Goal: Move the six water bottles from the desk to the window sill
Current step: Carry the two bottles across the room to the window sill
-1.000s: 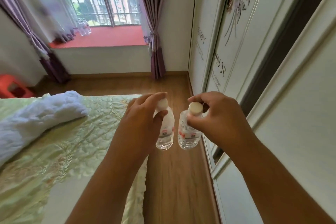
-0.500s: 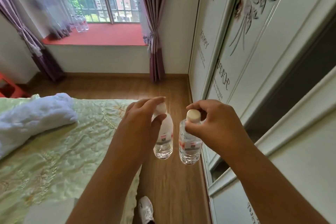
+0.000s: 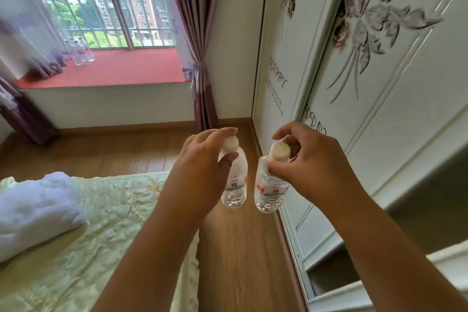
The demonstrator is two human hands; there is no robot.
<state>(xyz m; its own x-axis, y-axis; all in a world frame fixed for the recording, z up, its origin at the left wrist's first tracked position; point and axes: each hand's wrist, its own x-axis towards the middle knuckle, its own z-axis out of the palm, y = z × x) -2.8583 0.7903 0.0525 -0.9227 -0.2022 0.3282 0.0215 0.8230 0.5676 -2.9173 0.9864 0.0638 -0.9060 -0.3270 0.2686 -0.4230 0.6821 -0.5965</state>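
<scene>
My left hand (image 3: 202, 167) holds a clear water bottle (image 3: 235, 185) by its white cap and neck, so the bottle hangs upright above the wooden floor. My right hand (image 3: 311, 164) grips a second clear water bottle (image 3: 269, 190) the same way, just right of the first. Both bottles carry a red and white label. Far ahead, the red window sill (image 3: 126, 68) bears a small cluster of clear bottles (image 3: 81, 52) at its left end, partly blurred by a sheer curtain.
A bed with a pale green quilt (image 3: 96, 235) and a white folded blanket (image 3: 35, 210) lies on my left. A white wardrobe with flower-patterned doors (image 3: 367, 83) runs along the right. A strip of wooden floor (image 3: 240, 261) leads between them. Purple curtains (image 3: 195, 33) hang beside the window.
The window sill and wardrobe have come closer and larger as I walk forward. Both hands keep the same grip on the bottles, which stay side by side.
</scene>
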